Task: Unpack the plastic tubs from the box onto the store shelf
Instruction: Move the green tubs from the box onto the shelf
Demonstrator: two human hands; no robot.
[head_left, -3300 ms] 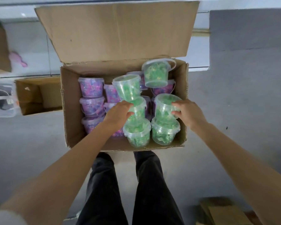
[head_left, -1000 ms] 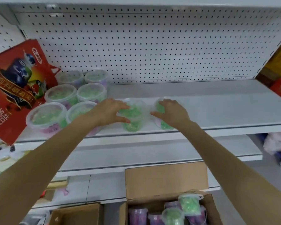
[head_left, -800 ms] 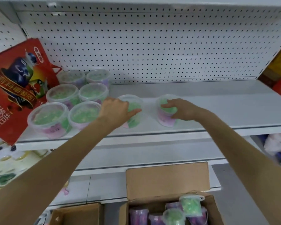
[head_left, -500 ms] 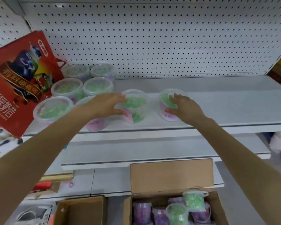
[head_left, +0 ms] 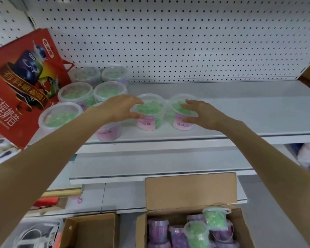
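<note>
On the shelf (head_left: pixel 249 111), the left hand (head_left: pixel 120 109) touched the left tub (head_left: pixel 149 111) and the right hand (head_left: pixel 200 112) the right tub (head_left: pixel 183 125), fingers spread, grip released.

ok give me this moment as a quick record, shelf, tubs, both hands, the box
shelf: white, pegboard behind
grouped tubs: six at the left, green contents, clear lids
left tub: upright near shelf front, pink label
right tub: upright beside left tub, pink label
left hand: fingers spread at left tub's rim
right hand: fingers spread over right tub
box: open on floor below, purple and green tubs inside
red bag: leaning at shelf's left end
</note>
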